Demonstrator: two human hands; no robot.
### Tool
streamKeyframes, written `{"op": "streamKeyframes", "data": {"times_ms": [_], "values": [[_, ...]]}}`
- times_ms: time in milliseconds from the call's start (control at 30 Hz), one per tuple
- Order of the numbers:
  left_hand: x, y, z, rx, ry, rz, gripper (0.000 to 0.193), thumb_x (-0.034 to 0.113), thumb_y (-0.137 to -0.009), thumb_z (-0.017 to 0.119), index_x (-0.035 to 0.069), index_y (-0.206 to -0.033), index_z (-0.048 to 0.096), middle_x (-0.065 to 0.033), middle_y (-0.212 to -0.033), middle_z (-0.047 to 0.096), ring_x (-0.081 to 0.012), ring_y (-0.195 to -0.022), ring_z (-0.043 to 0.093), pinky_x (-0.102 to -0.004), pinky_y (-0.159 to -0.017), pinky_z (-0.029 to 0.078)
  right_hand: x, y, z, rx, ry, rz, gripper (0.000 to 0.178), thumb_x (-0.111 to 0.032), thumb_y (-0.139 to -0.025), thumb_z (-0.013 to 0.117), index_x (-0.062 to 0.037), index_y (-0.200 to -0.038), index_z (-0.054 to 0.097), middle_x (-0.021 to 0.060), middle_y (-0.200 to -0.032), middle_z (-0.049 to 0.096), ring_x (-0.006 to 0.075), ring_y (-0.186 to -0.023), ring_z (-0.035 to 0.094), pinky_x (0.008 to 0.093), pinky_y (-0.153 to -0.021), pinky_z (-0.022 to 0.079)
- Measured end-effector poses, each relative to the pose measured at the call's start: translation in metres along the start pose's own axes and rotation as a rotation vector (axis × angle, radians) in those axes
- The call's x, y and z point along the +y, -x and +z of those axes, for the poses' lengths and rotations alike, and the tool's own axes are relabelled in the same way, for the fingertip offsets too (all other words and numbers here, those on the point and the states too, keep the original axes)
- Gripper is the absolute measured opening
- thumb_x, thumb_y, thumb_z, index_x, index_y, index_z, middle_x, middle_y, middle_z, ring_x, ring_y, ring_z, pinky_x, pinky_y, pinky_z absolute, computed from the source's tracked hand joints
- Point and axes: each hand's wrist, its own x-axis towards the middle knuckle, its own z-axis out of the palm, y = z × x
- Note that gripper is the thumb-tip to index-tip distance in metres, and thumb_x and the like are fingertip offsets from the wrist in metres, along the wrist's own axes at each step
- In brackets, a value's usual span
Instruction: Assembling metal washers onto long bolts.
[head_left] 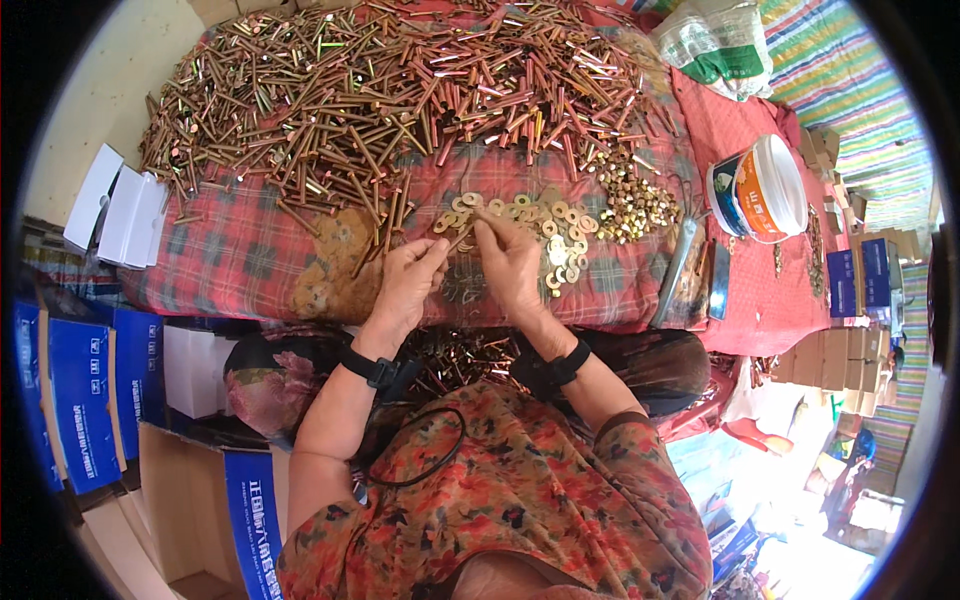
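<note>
Well, far left: white cardboard boxes (130,215) stood against the edge of a red-and-green tartan cloth (245,232).
Heap: slim coppery metal rods (330,110) lay piled across the cloth's far part, crossing at all angles; several at its near fringe ran steeply from lower left to upper right.
Left hand: the bare left hand (410,272) was raised over the cloth, thumb and fingertips pinched on a single slim coppery metal rod (461,238).
Held rod: it sat between the two hands, its long axis slanting from the left fingertips up and rightward; fingers hid its ends, so which one bore a head could not be told.
Right hand: the bare right hand (511,268) had its fingers bent together at the rod's upper end; whether they gripped it, I could not tell.
Washers: flat, round brassy metal rings (570,243) lay scattered just beyond and right of that hand.
Nuts: small golden metal nuts (640,205) were heaped farther right.
Bucket: a white, orange and blue plastic bucket (788,185) lay tilted on red cloth (765,300).
</note>
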Motion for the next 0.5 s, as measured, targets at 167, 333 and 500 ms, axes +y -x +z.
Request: {"op": "streamKeyframes", "data": {"times_ms": [167,333,500], "values": [[-0.003,-0.001,-0.006,-0.003,0.152,-0.106,0.017,0.021,-0.089,0.059,0.006,-0.081,0.057,0.0019,-0.066,0.051,-0.0031,-0.052,0.045,-0.0157,-0.042,0.030,-0.006,0.011,-0.001,-0.243,0.481,-0.483,0.021,-0.006,-0.079,0.063,-0.0023,-0.099,0.063,0.0162,-0.074,0.063,0.0333,-0.065,0.062,0.0340,-0.056,0.050],[-0.004,-0.005,-0.008,0.069,0.234,-0.110,0.013,0.017,-0.088,0.059,0.005,-0.081,0.057,0.0003,-0.067,0.053,-0.0047,-0.053,0.046,-0.0162,-0.042,0.031,0.024,-0.080,-0.023,0.105,0.883,-0.328,0.021,-0.015,-0.080,0.064,-0.0030,-0.089,0.050,0.0158,-0.067,0.059,0.0330,-0.057,0.060,0.0398,-0.051,0.049],[-0.001,-0.007,-0.009,0.108,0.214,0.011,0.011,0.015,-0.085,0.062,0.004,-0.085,0.060,-0.0002,-0.067,0.054,-0.0054,-0.053,0.045,-0.0170,-0.044,0.031,0.042,-0.129,-0.038,0.072,1.019,-0.048,0.030,-0.018,-0.078,0.065,-0.0014,-0.097,0.048,0.0215,-0.087,0.060,0.0375,-0.075,0.061,0.0421,-0.063,0.049]]}}
